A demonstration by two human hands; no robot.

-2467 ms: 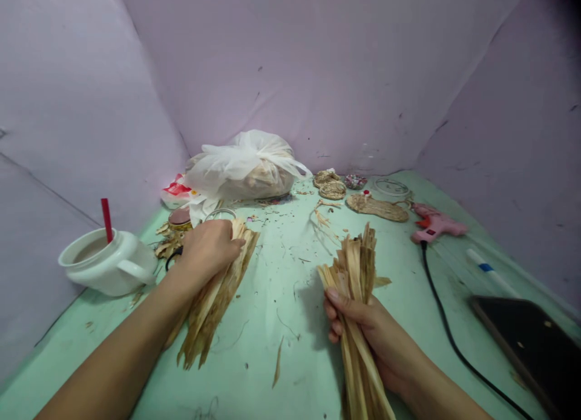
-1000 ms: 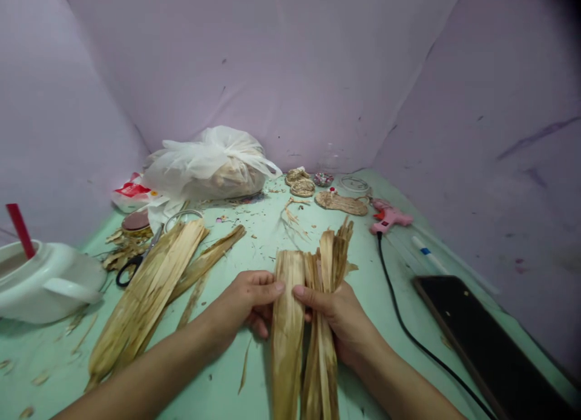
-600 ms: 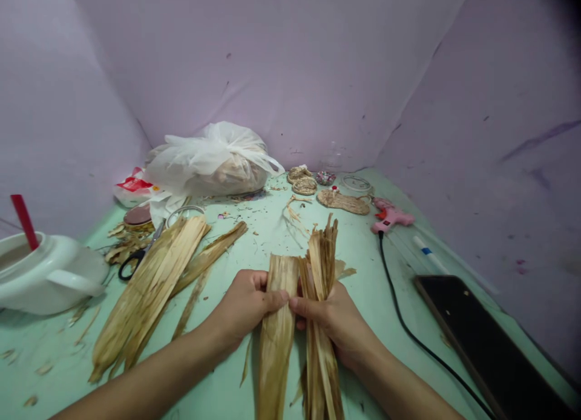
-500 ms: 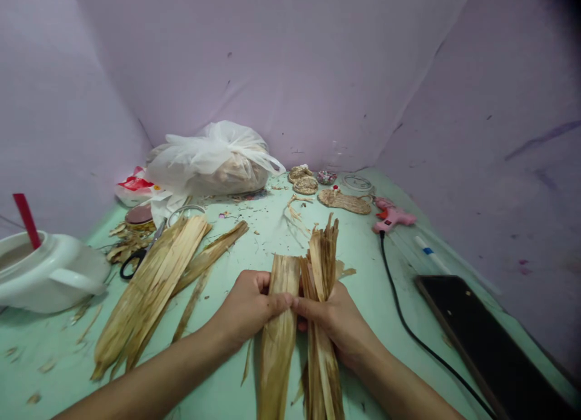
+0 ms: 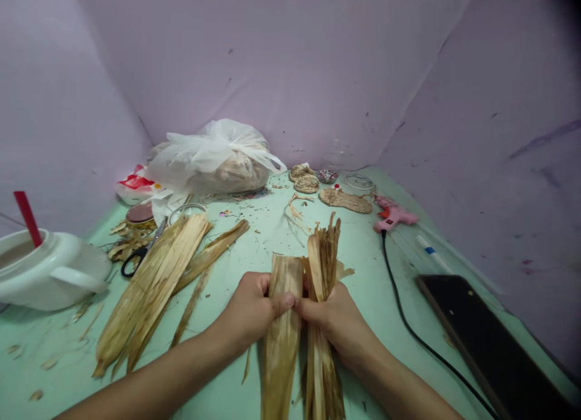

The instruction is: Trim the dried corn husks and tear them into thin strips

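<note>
My left hand [image 5: 258, 302] is closed on a flat, wide strip of dried husk [image 5: 282, 353], its thumb pressed across the front. Beside it, my right hand [image 5: 338, 317] grips a bundle of narrower, frayed dried husk strips [image 5: 323, 269]. The two thumbs nearly meet between the pieces, and both pieces stretch toward the near edge of the view. To the left lies a pile of wide dried husks [image 5: 152, 287], with a folded strip [image 5: 215, 250] beside it. The fingers behind the husks are mostly hidden.
Black-handled scissors [image 5: 136, 259] lie by the pile, near a white pot [image 5: 59, 272]. A white plastic bag [image 5: 213, 160] rests against the back wall. Woven soles [image 5: 347, 200] sit near a pink glue gun [image 5: 394, 216], whose black cord [image 5: 408, 329] runs past a phone [image 5: 481, 341].
The wide strip has turned slightly and now shows a bit broader at the top. The thumbs have parted a little; both hands keep their hold.
</note>
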